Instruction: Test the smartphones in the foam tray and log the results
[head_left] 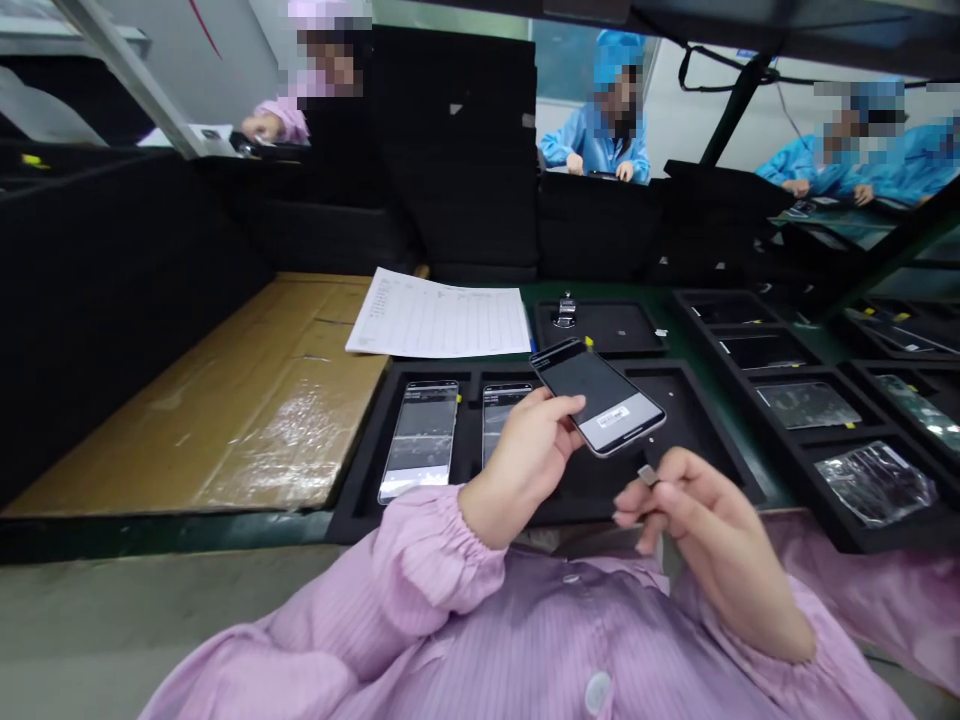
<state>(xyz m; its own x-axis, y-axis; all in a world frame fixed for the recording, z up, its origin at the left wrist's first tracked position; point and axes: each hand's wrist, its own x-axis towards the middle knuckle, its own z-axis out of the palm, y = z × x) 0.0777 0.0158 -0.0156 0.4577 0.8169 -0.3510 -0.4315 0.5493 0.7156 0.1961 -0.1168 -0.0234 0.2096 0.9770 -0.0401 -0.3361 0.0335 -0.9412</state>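
My left hand [521,465] grips a black smartphone [598,396] by its edge, tilted above a black foam tray [358,508]. The phone's screen faces up and has a white-and-grey label across its lower end. My right hand [701,535] pinches a small silver metal piece [648,476] between its fingertips, close to the phone but not touching it. Two more smartphones lie screen up in the tray's recesses, the nearer [418,442] fully visible and the other [501,415] partly hidden behind my left hand.
A printed paper form [439,315] lies beyond the tray, beside flattened cardboard [225,405] taped at the left. Further foam trays hold dark phones and a plastic-wrapped item [874,483] at the right. Black partitions stand ahead, with several co-workers beyond them.
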